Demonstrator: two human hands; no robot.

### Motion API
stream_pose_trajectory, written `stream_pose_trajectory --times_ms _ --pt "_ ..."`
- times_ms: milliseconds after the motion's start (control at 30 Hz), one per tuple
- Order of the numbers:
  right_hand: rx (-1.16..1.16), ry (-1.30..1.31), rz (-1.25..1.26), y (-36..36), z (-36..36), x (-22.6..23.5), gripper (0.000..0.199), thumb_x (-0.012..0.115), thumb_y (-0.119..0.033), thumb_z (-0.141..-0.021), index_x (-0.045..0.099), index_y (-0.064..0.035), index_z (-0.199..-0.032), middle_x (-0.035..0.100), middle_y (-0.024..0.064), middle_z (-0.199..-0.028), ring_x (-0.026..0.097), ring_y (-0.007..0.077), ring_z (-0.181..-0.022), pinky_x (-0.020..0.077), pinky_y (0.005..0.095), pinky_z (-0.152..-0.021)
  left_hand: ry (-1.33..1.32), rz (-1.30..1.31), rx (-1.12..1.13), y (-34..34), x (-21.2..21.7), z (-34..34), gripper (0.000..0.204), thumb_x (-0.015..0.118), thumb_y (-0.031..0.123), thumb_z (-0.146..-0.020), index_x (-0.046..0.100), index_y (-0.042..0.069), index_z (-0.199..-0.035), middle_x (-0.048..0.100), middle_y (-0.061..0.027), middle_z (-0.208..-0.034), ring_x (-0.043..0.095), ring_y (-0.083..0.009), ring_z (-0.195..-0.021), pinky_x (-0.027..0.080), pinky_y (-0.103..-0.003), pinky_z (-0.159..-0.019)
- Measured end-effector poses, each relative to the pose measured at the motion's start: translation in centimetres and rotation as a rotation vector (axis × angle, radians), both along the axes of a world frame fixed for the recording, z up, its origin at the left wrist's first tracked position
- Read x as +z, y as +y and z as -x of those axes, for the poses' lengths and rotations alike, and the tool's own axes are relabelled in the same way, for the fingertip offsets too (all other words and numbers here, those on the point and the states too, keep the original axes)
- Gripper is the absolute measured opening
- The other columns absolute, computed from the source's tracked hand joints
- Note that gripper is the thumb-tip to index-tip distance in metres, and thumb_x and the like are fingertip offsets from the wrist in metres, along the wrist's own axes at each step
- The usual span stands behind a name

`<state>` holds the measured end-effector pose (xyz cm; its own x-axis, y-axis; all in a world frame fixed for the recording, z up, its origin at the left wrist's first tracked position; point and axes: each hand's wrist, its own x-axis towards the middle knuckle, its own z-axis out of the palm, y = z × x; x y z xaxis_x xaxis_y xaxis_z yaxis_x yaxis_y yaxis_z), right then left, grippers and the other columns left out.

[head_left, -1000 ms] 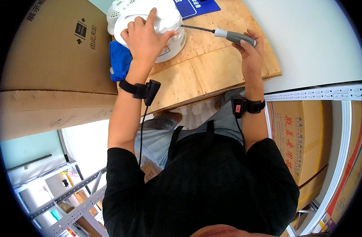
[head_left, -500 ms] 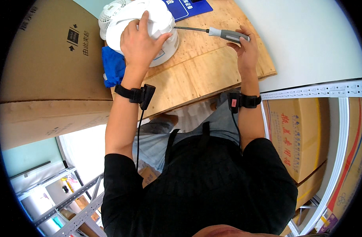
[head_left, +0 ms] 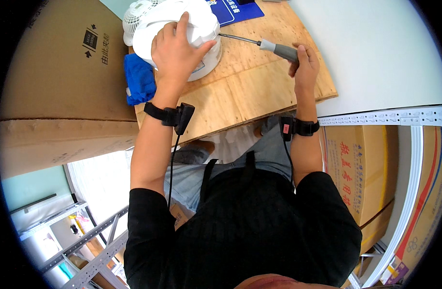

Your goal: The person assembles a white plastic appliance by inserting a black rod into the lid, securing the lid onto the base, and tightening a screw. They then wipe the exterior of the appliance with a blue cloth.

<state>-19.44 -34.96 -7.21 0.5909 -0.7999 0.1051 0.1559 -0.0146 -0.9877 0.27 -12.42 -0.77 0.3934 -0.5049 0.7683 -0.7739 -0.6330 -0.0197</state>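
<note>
A white round plastic appliance (head_left: 206, 60) stands on the plywood table at the top of the view. My left hand (head_left: 175, 55) lies over its top with fingers and thumb spread, pressing against it. In my right hand (head_left: 305, 65) is a screwdriver (head_left: 279, 49) with a grey handle, the fingers wrapped round the handle's end. Its metal shaft points left, and the tip meets the appliance's right side near the lid edge. Whether the tip sits in a screw or a gap is too small to tell. Both wrists carry black straps with small cabled devices.
The plywood table (head_left: 259, 82) ends just before my body. A white part with a grille (head_left: 133, 21), a blue cloth (head_left: 140, 79) and a blue sign (head_left: 238, 13) lie around the appliance. A big cardboard box (head_left: 62, 86) stands left; boxes (head_left: 361, 168) sit on metal shelving at right.
My right hand has shifted slightly down and turned round the screwdriver's handle, which now slopes more steeply down to the right. My left hand keeps its place on the appliance.
</note>
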Motion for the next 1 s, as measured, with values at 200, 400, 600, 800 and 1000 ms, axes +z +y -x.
stream_pose_trajectory --times_ms 200,400,600,800,1000 --pt "-0.062 -0.249 -0.036 0.6 -0.7 -0.4 0.029 0.053 -0.025 -0.103 0.058 -0.0004 -0.117 0.06 0.0095 -0.095 0.059 0.0143 -0.063 0.0506 0.028 -0.055 0.022 -0.021 0.02 0.0 0.5 0.4 0.082 0.087 0.056 -0.059 0.065 0.012 -0.125 0.068 -0.0106 -0.102 0.066 -0.0275 -0.091 0.055 -0.037 -0.075" --pt "-0.033 0.089 0.12 -0.3 -0.4 -0.7 0.032 0.05 -0.027 -0.104 0.055 -0.0028 -0.125 0.056 0.0098 -0.108 0.059 0.0154 -0.075 0.0506 0.0305 -0.06 0.005 -0.012 0.013 0.1 0.3 0.1 0.082 0.087 0.056 -0.061 0.065 0.011 -0.126 0.068 -0.0117 -0.102 0.066 -0.0285 -0.092 0.055 -0.038 -0.075" --pt "0.023 -0.248 -0.075 0.9 -0.1 0.7 0.028 0.051 -0.024 -0.104 0.059 -0.0033 -0.122 0.056 0.0082 -0.104 0.055 0.0105 -0.074 0.0475 0.0279 -0.058 0.019 -0.028 0.013 -0.1 0.4 0.2 0.081 0.086 0.055 -0.062 0.064 0.011 -0.126 0.067 -0.0124 -0.103 0.066 -0.029 -0.093 0.055 -0.039 -0.075" --pt "0.056 0.118 0.022 -0.4 -0.2 0.9 0.035 0.049 -0.021 -0.104 0.053 -0.0055 -0.135 0.055 0.0049 -0.098 0.053 0.0096 -0.071 0.0457 0.0262 -0.06 0.03 -0.039 0.028 0.0 0.4 0.3 0.08 0.087 0.054 -0.063 0.064 0.011 -0.127 0.067 -0.0119 -0.104 0.066 -0.0288 -0.093 0.055 -0.039 -0.076" --pt "-0.066 -0.102 0.098 0.3 -0.7 0.4 0.034 0.047 -0.024 -0.104 0.059 -0.0036 -0.129 0.055 0.0032 -0.094 0.052 0.0083 -0.069 0.0426 0.0249 -0.057 0.026 -0.04 0.036 -0.2 0.3 0.3 0.082 0.087 0.053 -0.062 0.063 0.011 -0.128 0.067 -0.0121 -0.106 0.065 -0.0289 -0.095 0.055 -0.039 -0.077"
